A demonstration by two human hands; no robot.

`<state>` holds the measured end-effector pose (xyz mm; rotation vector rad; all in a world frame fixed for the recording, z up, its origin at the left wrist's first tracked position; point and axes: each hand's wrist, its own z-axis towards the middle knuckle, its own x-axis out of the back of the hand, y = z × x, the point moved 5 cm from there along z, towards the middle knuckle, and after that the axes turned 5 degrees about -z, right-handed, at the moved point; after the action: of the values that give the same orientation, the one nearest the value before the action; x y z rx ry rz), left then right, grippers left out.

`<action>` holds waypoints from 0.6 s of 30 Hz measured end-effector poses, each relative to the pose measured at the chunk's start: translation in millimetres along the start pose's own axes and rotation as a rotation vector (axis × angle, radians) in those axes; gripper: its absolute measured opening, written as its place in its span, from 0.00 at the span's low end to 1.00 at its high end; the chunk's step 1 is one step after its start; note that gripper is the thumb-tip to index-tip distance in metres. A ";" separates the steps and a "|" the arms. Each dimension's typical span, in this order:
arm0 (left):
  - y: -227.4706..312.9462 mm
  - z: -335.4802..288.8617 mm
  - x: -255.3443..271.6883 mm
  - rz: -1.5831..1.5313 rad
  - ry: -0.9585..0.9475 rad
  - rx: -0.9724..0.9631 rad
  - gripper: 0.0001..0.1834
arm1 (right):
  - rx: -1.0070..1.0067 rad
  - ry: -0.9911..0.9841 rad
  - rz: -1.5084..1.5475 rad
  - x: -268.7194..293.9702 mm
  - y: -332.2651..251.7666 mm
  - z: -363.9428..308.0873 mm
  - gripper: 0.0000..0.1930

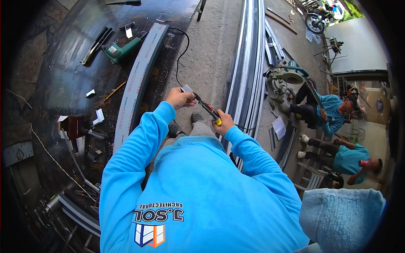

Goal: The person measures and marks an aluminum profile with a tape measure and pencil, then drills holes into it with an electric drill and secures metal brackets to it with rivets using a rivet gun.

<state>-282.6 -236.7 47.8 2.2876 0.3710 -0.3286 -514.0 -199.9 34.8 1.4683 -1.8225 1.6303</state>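
Observation:
In front of my waist, my left hand [180,98] pinches a small silver-grey metal piece [187,88] between thumb and fingers. My right hand [226,122] is wrapped round a long, dark, snips-like hand tool [206,106] with yellow and black on its handles and a bit of red near the middle. The tool's far end points up and left, close to the left hand's fingers. Whether its tip touches the metal piece is too small to tell. My fingers partly hide the handles.
A dark metal-topped table [59,90] at left bears a long film-covered profile [134,84], a green power tool [122,50], a pencil [114,91] and scraps. Long aluminium profiles [241,71] lie to the right. Beyond are a mitre saw [291,76] and two people in blue shirts.

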 end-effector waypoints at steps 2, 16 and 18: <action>-4.9 10.1 -9.8 0.008 -0.006 0.032 0.07 | -0.040 -0.011 -0.018 -1.4 13.7 -2.1 0.18; -16.3 57.8 -110.1 0.128 -0.099 0.120 0.07 | -0.104 0.082 0.041 34.8 102.7 -14.5 0.17; -21.4 66.2 -122.0 0.150 -0.167 0.161 0.08 | -0.067 0.146 0.046 38.3 118.4 -13.1 0.16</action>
<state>-411.0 -291.4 32.0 2.4069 0.0903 -0.4833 -631.6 -225.8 0.7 1.2538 -1.8227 1.6353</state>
